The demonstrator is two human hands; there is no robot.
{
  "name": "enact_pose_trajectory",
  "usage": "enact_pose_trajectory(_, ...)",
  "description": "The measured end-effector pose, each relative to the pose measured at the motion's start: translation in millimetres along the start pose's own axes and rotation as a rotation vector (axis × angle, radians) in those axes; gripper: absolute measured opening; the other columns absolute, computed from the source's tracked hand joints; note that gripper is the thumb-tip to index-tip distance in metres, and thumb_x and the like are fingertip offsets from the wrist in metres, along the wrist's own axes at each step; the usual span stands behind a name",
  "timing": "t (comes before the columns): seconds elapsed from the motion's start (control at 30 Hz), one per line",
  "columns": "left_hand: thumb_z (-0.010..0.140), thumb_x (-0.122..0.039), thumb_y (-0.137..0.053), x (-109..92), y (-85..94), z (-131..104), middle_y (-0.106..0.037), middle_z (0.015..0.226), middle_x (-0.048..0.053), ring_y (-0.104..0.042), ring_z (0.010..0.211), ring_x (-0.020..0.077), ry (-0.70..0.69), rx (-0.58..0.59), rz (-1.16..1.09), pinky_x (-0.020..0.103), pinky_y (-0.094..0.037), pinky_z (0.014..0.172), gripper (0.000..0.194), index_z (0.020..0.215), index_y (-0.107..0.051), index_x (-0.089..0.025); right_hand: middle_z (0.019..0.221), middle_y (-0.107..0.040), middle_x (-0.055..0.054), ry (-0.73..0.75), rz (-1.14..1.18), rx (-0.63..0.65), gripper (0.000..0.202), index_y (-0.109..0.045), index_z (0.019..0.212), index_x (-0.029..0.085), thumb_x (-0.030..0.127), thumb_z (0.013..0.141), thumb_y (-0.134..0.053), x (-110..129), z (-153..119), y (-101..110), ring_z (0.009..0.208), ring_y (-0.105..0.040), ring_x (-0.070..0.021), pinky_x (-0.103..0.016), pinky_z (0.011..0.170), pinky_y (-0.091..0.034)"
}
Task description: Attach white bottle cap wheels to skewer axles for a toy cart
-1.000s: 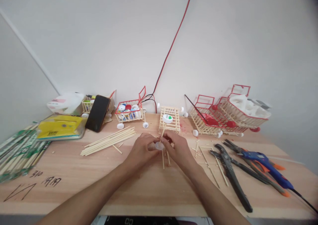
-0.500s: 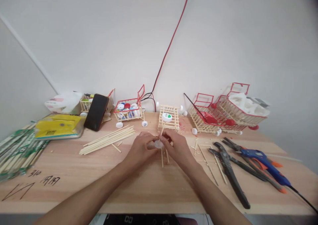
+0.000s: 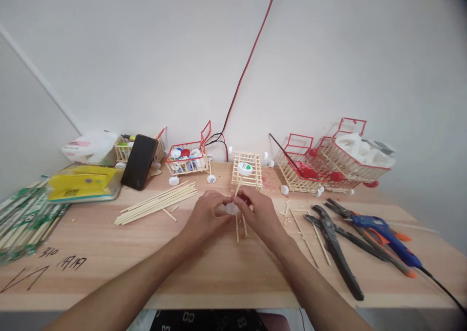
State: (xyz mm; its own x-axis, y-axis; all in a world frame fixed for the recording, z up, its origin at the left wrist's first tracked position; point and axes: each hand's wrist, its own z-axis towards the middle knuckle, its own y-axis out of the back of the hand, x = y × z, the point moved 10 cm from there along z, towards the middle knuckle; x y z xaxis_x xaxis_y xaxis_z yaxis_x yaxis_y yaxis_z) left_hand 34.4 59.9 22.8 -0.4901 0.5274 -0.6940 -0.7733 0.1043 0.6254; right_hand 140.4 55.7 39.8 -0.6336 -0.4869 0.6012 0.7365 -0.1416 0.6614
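Note:
My left hand [image 3: 209, 211] pinches the rim of a small translucent cap [image 3: 232, 208] at the middle of the table. The fingers of my right hand [image 3: 255, 207] close on a thin wooden stick [image 3: 238, 187] that meets the cap. A white cap with a green mark [image 3: 244, 169] shows at the stick's upper end. Below the hands, two more stick ends [image 3: 237, 229] point toward the front edge. Just behind lies a small wooden-stick frame [image 3: 257, 168] with white cap wheels.
Loose sticks [image 3: 156, 203], a phone [image 3: 139, 162] and a yellow packet [image 3: 85, 184] lie left. Stick carts [image 3: 188, 160] line the wall. Pliers [image 3: 337, 253] and a blue glue gun [image 3: 383, 233] lie right on the wooden table [image 3: 120, 253].
The whole view has shifted slightly, so things appear a little higher. Both hands keep the same hold on the cap and stick.

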Motion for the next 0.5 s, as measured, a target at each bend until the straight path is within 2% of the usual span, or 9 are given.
enact_pose_trajectory(0.5, 0.073, -0.022, -0.068, 0.5, -0.3, 0.3, -0.07, 0.089, 0.0, -0.058, 0.089, 0.0198, 0.009, -0.006, 0.006, 0.03, -0.041, 0.079, 0.02, 0.094, -0.069, -0.024, 0.069, -0.054, 0.002, 0.001, 0.017, 0.009, 0.015, -0.053, 0.074, 0.019, 0.021, 0.089, -0.05, 0.7, 0.0, -0.8, 0.066, -0.05, -0.0124, -0.023, 0.062, -0.035)
